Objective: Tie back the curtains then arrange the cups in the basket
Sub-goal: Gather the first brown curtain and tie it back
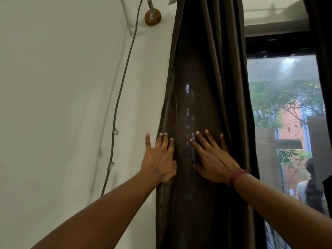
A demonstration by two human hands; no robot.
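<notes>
A dark brown curtain [203,72] hangs gathered in a tall bunch between the white wall and the window. My left hand [159,159] lies flat on its left edge with fingers straight and spread, the little finger reaching onto the wall. My right hand [212,159] presses flat on the middle of the bunch, fingers spread and pointing up; a red band circles that wrist. Neither hand grips the fabric. No tie-back, cups or basket are in view.
A grey cable [124,83] runs down the white wall [53,87], clipped in places, below a round wooden mount [152,17]. To the right is the window [283,114] with trees, a building and a person outside. A second dark curtain edge [325,51] hangs at far right.
</notes>
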